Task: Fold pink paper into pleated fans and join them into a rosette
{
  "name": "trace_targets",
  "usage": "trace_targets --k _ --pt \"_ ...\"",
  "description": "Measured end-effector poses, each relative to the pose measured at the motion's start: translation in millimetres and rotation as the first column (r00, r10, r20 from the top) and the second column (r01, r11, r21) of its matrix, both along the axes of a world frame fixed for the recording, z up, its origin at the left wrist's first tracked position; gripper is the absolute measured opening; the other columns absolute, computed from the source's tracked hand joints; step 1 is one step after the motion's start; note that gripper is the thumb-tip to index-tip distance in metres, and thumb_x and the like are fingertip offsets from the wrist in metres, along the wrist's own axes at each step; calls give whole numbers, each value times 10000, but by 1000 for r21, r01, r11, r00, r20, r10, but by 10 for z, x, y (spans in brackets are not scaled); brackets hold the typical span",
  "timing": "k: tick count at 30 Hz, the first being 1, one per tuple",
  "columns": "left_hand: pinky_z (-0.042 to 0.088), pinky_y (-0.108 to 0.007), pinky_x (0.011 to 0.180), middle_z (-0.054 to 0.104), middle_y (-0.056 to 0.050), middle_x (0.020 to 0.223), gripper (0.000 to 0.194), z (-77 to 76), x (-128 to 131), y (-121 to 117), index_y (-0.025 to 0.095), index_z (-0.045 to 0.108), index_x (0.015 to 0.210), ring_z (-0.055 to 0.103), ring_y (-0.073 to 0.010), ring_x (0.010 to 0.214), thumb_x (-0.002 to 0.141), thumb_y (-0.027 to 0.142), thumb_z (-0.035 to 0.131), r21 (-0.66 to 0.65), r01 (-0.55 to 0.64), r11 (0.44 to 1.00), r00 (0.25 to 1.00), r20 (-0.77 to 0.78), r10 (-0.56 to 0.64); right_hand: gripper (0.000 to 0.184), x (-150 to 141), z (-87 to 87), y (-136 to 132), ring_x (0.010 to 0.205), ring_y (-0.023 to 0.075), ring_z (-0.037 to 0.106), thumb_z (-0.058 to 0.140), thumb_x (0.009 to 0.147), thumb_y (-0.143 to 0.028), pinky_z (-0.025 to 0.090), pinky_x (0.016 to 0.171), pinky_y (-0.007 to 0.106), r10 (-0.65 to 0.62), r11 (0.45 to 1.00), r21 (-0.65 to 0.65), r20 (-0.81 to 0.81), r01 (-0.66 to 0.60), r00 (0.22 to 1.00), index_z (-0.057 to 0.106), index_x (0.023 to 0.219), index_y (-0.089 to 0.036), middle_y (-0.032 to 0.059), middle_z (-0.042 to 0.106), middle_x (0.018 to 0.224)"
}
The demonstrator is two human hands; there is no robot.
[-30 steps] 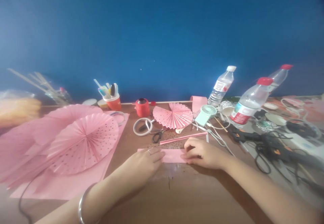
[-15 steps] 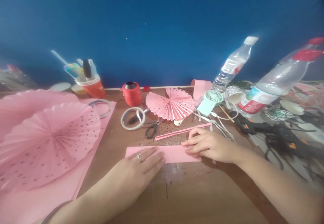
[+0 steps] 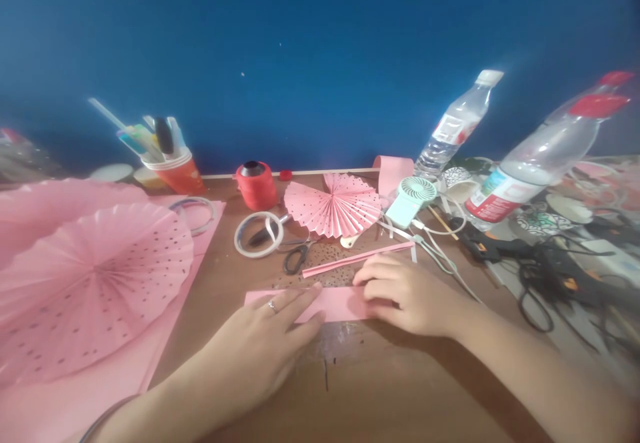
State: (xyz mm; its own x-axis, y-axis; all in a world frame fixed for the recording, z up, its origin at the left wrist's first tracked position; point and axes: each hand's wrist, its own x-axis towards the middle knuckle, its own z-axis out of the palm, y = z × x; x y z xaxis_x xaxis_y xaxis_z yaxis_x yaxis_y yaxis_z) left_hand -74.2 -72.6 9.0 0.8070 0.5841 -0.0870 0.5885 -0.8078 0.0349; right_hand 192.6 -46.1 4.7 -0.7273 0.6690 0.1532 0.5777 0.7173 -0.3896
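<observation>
A pink paper strip (image 3: 336,304) lies flat and crosswise on the brown table in front of me. My left hand (image 3: 273,336), with a ring on it, rests over the strip's left part, fingers stretched out. At its right end, my right hand (image 3: 395,295) has bent fingers closed on the paper, covering that end. Just beyond the strip, a narrow folded pink paper piece (image 3: 358,260) lies at a slant. Behind that sits a pleated pink paper fan (image 3: 333,206) with dark dots. Dark-handled scissors (image 3: 297,259) and a tape roll (image 3: 258,234) lie to its left.
Large pleated pink paper rounds (image 3: 100,283) cover the left side. A red cup of pens (image 3: 177,171) and a red bottle-like container (image 3: 256,186) stand at the back. On the right are a mint handheld fan (image 3: 413,199), water bottles (image 3: 530,163), glue guns and tangled cables (image 3: 537,263).
The view has moved closer and lower. My right hand has shifted along the strip to its right end, its fingers now more curled. My left hand stays on the left part, fingers more spread.
</observation>
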Motion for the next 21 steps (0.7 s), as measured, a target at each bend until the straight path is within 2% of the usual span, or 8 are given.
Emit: trace_targets --k 3,5,7,10,14,16,18,21 --pt "392 -438 905 331 -23 1386 344 40 43 5 263 480 1145 420 -245 1151 820 191 396 -17 -19 1000 1000 10 19 234 -180 -55 -105 843 178 470 464 855 -239 381 748 347 -102 985 147 71 90 992 590 1051 -230 45 579 904" --pt "379 -431 910 364 -25 1363 301 60 65 3 248 509 1093 414 -240 1151 818 190 399 -20 -25 999 999 21 26 343 -254 -90 -141 851 191 463 438 870 -261 374 733 348 -119 973 212 131 89 984 472 1210 -290 50 561 927" --pt "377 -425 903 391 -27 1341 286 71 80 -4 240 517 1070 421 -233 1138 816 184 398 -23 -31 999 999 25 31 407 -280 -102 -146 872 205 460 426 875 -286 369 736 355 -123 967 241 182 77 976 380 1276 -341 54 552 957" --pt "366 -426 905 397 -35 1336 298 70 88 -18 231 509 1086 407 -238 1148 814 184 398 -16 -33 999 999 30 34 422 -268 -74 -134 905 219 460 420 874 -266 355 765 379 -134 966 249 222 77 966 366 1284 -349 57 555 1011" --pt "362 -424 906 383 -47 1347 391 60 90 -34 235 437 1197 395 -248 1161 810 191 402 -9 -27 1000 999 42 28 374 -276 -4 -177 1079 228 414 368 888 -231 279 897 440 -96 962 269 207 37 974 419 1259 -248 45 521 1203" --pt "363 -422 907 412 -43 1325 446 60 94 -36 244 384 1252 409 -243 1148 810 193 406 -17 -30 999 998 54 31 418 -304 11 -227 1176 230 352 352 895 -344 215 965 471 -25 965 260 222 -35 975 376 1288 -204 43 451 1304" --pt "368 -415 907 431 -35 1309 476 63 96 -35 254 359 1275 414 -238 1148 806 190 414 -19 -36 999 997 73 38 558 -327 5 -268 1239 237 291 347 866 -480 159 1005 494 28 969 230 244 -85 969 300 1330 -173 55 383 1360" --pt "373 -395 920 424 -24 1321 496 68 81 -31 268 344 1288 412 -225 1165 804 189 417 -17 -38 999 994 100 40 622 -321 -13 -278 1278 229 245 323 849 -537 100 1037 501 36 983 163 251 -79 967 244 1354 -181 55 353 1377"
